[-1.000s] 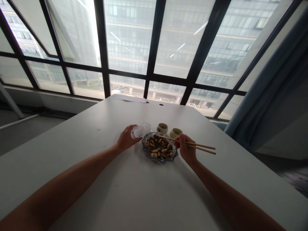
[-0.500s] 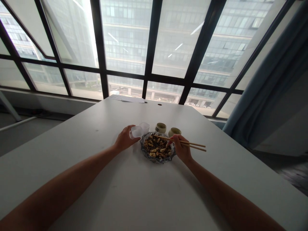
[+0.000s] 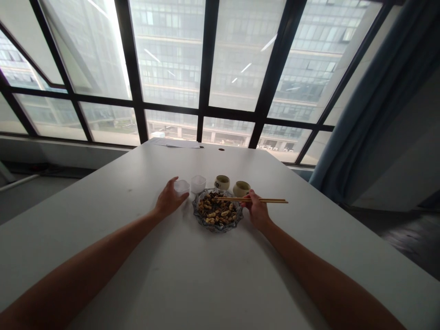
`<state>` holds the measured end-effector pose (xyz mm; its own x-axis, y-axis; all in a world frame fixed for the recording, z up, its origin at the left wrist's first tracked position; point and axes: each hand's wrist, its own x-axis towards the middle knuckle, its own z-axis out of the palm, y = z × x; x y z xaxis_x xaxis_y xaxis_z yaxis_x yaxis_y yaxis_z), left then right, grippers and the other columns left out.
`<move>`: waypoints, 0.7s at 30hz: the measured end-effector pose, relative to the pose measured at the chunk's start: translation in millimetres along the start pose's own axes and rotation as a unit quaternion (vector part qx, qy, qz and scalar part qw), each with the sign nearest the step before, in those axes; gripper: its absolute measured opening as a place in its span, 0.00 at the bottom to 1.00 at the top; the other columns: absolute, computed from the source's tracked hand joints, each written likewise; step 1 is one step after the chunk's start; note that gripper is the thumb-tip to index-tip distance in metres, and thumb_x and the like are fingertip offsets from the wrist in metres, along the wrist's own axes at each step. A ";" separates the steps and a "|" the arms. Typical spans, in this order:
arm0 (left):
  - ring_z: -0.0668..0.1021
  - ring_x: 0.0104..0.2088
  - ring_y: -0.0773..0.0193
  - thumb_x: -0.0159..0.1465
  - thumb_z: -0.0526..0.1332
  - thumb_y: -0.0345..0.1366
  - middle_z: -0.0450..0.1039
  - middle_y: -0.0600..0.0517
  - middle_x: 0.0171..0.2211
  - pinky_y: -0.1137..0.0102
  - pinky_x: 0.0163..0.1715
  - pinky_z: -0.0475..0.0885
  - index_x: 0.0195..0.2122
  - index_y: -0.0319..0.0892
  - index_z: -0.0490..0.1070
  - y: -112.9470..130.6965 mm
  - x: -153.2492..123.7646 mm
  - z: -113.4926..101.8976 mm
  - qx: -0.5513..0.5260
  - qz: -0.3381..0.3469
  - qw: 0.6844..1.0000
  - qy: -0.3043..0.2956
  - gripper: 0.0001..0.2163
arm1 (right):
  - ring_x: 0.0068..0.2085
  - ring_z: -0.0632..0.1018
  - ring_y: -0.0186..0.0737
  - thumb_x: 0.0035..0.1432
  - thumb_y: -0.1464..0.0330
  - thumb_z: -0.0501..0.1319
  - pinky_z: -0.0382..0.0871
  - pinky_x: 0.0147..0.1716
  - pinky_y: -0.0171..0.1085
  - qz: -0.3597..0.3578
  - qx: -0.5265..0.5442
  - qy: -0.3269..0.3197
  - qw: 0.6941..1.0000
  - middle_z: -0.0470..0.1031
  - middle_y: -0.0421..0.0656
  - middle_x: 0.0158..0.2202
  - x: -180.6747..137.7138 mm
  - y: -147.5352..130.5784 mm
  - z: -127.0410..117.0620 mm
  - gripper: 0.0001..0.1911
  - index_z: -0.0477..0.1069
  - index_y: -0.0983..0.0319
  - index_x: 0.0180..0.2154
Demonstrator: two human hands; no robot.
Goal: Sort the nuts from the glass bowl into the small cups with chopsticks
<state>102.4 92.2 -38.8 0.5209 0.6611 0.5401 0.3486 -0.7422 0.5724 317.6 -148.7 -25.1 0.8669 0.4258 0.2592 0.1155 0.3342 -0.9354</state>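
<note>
My left hand [image 3: 169, 199] is beside a clear plastic cup [image 3: 182, 186], its thumb and fingers spread apart around the near-left side. The cup stands upright on the table; whether the fingers still touch it is hard to see. A second clear cup [image 3: 198, 184] stands just to its right. My right hand [image 3: 257, 210] is closed on a pair of wooden chopsticks [image 3: 271, 200], held nearly level with their tips over a scalloped glass bowl [image 3: 220, 228]. Peanuts [image 3: 225, 213] and darker small pieces, perhaps seeds, fill the bowl. Nothing is visibly pinched at the tips.
Two pale green ceramic cups [image 3: 222, 182] stand behind the bowl, the right one [image 3: 241, 188] close to my right hand. White paper [image 3: 177, 143] lies at the far end of the white table [image 3: 192, 275]. Beyond are windows; a blue curtain [image 3: 357, 105] hangs at right.
The clear cup in my left hand was tilted by the bowl's left rim; now it stands upright on the table, and the fingers have spread. The chopsticks have closed together and levelled.
</note>
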 end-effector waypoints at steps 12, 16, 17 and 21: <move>0.68 0.61 0.41 0.60 0.63 0.48 0.65 0.36 0.60 0.47 0.57 0.66 0.60 0.41 0.58 0.6 1.1 -1.3 0.059 0.010 0.997 0.051 0.31 | 0.18 0.74 0.39 0.54 0.39 0.58 0.72 0.23 0.39 -0.066 -0.077 -0.009 0.995 0.73 0.41 0.15 -9.4 -8.2 3.6 0.31 0.71 0.60 0.22; 0.64 0.64 0.43 0.62 0.62 0.48 0.63 0.38 0.63 0.48 0.61 0.59 0.60 0.43 0.59 13.2 -0.4 -12.3 0.096 0.094 0.989 0.063 0.28 | 0.22 0.75 0.39 0.64 0.45 0.54 0.69 0.26 0.39 -0.186 -0.167 -0.067 0.966 0.73 0.41 0.17 -23.0 -19.8 4.3 0.28 0.71 0.59 0.24; 0.64 0.64 0.44 0.62 0.61 0.48 0.63 0.38 0.63 0.48 0.61 0.58 0.60 0.44 0.60 17.1 -0.1 -15.8 0.103 0.111 0.987 0.059 0.27 | 0.23 0.75 0.40 0.65 0.47 0.53 0.69 0.27 0.39 -0.217 -0.192 -0.088 0.953 0.73 0.41 0.18 -26.2 -22.1 4.2 0.27 0.71 0.58 0.24; 0.68 0.61 0.45 0.63 0.60 0.49 0.68 0.40 0.60 0.49 0.61 0.56 0.58 0.46 0.63 31.2 6.7 -24.7 0.118 0.135 0.983 0.033 0.24 | 0.28 0.75 0.40 0.68 0.54 0.52 0.70 0.31 0.40 -0.332 -0.263 -0.167 0.890 0.73 0.44 0.23 -33.3 -28.8 3.6 0.25 0.69 0.57 0.22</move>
<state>97.5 76.2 -2.0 0.5700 0.4363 0.6962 0.3794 -0.8914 0.2479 283.7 -169.5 -5.9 0.3398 0.5364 0.7725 0.8362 0.2036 -0.5092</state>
